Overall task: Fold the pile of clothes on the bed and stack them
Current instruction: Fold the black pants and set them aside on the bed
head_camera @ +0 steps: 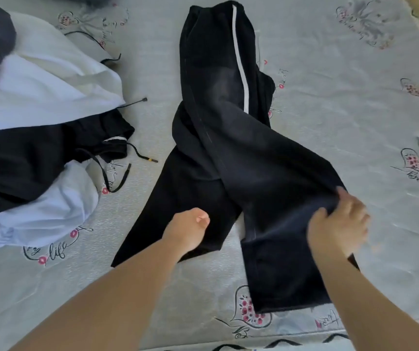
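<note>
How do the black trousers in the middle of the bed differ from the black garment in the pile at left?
The black trousers lie spread out lengthwise on the bed; the black garment lies crumpled among white clothes. The trousers show a white side stripe; the garment shows loose drawcords. The right hand grips a trouser leg and the left hand rests on the other; neither hand touches the garment. Both are black.

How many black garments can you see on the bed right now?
2. The black trousers with a white side stripe lie mid-bed, the right hand gripping one leg. Another black garment sits in the pile at left, among white clothes. More may be hidden underneath.
</note>
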